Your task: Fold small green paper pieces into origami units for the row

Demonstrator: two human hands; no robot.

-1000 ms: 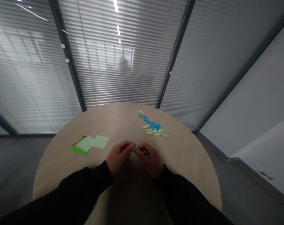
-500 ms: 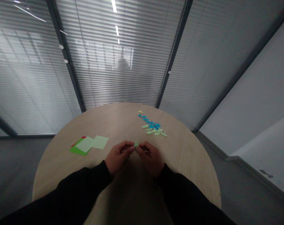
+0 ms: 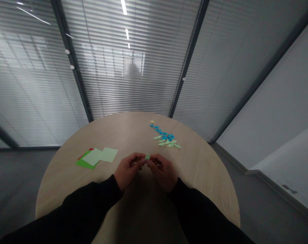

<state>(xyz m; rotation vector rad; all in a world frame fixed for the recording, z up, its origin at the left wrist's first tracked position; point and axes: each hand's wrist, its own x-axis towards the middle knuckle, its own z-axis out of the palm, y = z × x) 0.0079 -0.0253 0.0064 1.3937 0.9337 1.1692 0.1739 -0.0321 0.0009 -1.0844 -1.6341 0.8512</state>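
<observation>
A small folded piece of pale green paper (image 3: 147, 157) is pinched between my two hands, above the middle of the round table. My left hand (image 3: 128, 170) grips its left side between thumb and fingers. From the right, my right hand (image 3: 164, 171) holds it the same way, and the fingertips of both hands nearly meet. Much of the paper is covered by my fingers, so its exact shape cannot be made out.
On the round wooden table (image 3: 207, 189), pale green square sheets (image 3: 109, 154) overlap a bright green sheet (image 3: 86, 164) and a red one at left. Folded blue paper pieces (image 3: 157, 130), pale green ones (image 3: 172, 143) and a yellow one (image 3: 152, 121) lie beyond my right hand.
The top of the folded paper looks narrower and more pointed than before. Both hands keep nearly the same place and grip.
</observation>
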